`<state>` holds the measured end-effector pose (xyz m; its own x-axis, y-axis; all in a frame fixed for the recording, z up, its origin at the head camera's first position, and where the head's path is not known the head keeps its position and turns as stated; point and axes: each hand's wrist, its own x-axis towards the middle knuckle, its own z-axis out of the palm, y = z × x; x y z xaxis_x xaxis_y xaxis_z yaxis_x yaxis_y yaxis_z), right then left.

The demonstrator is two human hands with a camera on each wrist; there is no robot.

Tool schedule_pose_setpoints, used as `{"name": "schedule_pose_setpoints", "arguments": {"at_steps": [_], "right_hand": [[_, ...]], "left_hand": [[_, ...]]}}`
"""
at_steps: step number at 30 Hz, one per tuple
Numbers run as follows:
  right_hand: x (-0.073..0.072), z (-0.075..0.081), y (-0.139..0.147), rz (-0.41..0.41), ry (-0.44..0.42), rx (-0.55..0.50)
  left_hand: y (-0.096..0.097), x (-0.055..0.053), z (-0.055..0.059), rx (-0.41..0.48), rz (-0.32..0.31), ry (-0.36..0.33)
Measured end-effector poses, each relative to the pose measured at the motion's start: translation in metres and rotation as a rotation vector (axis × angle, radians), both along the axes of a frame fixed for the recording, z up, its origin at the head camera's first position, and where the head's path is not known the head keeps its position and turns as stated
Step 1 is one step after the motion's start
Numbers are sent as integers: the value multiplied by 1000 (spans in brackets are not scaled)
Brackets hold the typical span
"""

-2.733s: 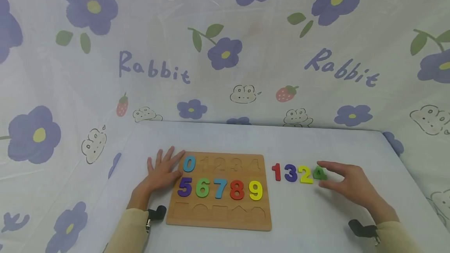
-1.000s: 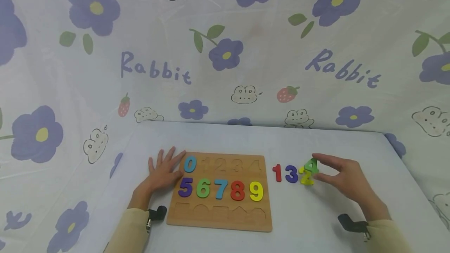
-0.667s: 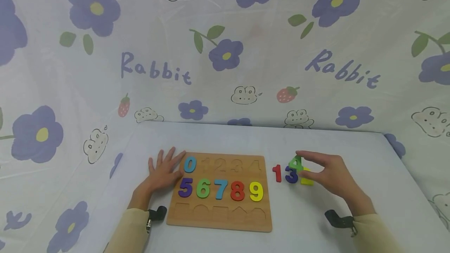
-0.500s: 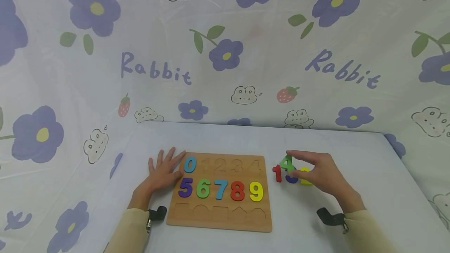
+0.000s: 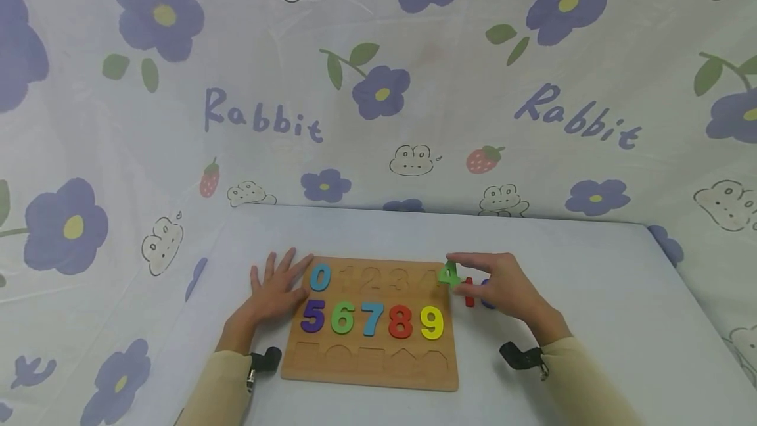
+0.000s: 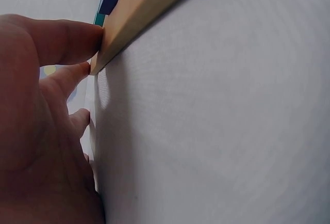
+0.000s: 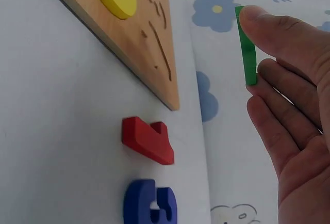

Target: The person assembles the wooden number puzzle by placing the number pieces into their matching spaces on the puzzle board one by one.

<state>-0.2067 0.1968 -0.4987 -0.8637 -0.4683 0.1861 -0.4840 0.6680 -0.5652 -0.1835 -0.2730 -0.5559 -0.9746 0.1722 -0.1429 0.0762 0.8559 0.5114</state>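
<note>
My right hand [image 5: 503, 283] pinches a green number 4 [image 5: 449, 275] between thumb and fingers, over the top right corner of a wooden number puzzle board [image 5: 378, 367]. The right wrist view shows the green 4 [image 7: 247, 48] edge-on, held above the table. My left hand [image 5: 273, 291] lies with fingers spread at the board's left edge. In the left wrist view its thumb and a fingertip touch the side of the board [image 6: 134, 22]. Seated in the board are a blue 0 [image 5: 320, 277] and a row from the purple 5 [image 5: 312, 316] to the yellow 9 [image 5: 432, 323].
Right of the board, a red 1 [image 7: 149, 140] and a dark blue 3 [image 7: 149, 203] lie on the white table [image 5: 621, 294]; my right hand covers part of them in the head view. The yellow 2 is hidden there. A flower-printed cloth [image 5: 449, 84] hangs behind.
My right hand has picked the green 4 up from the end of the loose row and carried it left, over the other numbers, to the board's corner. The left hand stays put.
</note>
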Motion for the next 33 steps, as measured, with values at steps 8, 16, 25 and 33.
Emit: {"name": "schedule_pose_setpoints", "arguments": {"at_steps": [8, 16, 25, 33], "right_hand": [[-6, -15, -16, 2, -92, -25], [-10, -28, -25, 10, -156, -26], [-13, -39, -34, -11, -243, 12], [-11, -44, -36, -4, -207, 36]], "left_hand": [[-4, -4, -15, 35, 0, 32], [-3, -2, -7, 25, 0, 14], [-7, -9, -24, 27, 7, 38], [-7, -10, -26, 19, 8, 40]]}}
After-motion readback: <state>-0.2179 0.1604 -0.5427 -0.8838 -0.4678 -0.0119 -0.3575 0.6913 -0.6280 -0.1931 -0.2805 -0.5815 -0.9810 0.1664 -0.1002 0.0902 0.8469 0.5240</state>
